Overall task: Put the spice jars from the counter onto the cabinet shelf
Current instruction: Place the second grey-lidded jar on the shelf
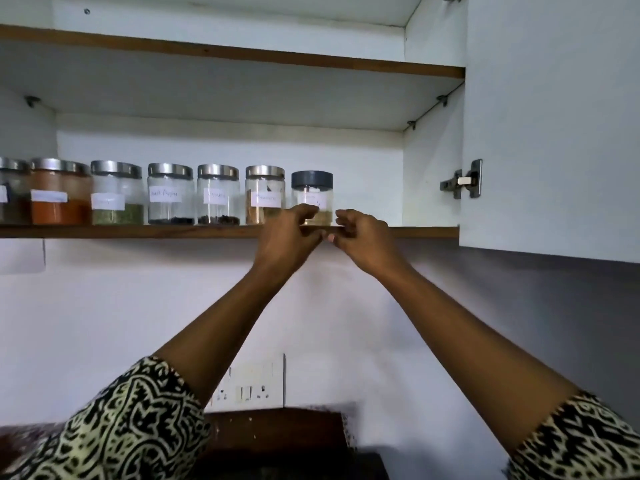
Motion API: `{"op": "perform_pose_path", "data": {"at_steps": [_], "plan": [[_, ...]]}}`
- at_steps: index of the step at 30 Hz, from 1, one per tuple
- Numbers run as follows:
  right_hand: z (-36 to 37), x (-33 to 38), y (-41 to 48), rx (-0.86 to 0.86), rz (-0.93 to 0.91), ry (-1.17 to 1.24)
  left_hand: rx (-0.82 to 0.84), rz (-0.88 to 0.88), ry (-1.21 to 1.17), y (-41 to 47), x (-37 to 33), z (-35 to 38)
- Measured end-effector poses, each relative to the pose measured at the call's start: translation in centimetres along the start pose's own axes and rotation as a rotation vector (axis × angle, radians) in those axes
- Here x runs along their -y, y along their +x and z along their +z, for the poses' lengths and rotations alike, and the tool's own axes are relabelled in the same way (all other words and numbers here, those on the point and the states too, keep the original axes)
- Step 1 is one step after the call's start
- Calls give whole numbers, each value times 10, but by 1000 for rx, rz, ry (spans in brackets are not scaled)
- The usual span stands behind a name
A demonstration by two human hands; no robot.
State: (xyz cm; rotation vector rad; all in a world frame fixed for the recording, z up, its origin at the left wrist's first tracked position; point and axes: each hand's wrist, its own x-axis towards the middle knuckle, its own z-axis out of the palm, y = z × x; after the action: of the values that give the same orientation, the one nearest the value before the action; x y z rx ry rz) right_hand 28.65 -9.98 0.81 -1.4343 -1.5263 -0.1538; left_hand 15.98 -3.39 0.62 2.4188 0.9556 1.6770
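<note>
A row of glass spice jars with steel lids (218,195) stands on the lower cabinet shelf (138,231). At the right end of the row is a jar with a dark grey lid (312,188), upright on the shelf, with pale spice in it. My left hand (289,235) reaches up to this jar's lower left side, and its curled fingers and thumb lie against the glass. My right hand (362,237) is just right of the jar with loosely curled fingers. A small gap separates it from the glass and it holds nothing.
The open cabinet door (554,133) with its hinge (462,183) hangs to the right. Bare shelf runs from the dark-lidded jar to the cabinet's side wall. An upper shelf (242,57) lies above. A wall socket (249,382) and a dark counter (277,434) are below.
</note>
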Motion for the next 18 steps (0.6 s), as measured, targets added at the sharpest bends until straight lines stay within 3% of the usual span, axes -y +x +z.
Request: {"op": "perform_pose_path", "data": {"at_steps": [8,18], "plan": [[16,1,-125,5,216,124,137,-109,-176,-129,-1,2],[86,-59,-319,238,580,97,588,-380,-111,-342,38,30]]}}
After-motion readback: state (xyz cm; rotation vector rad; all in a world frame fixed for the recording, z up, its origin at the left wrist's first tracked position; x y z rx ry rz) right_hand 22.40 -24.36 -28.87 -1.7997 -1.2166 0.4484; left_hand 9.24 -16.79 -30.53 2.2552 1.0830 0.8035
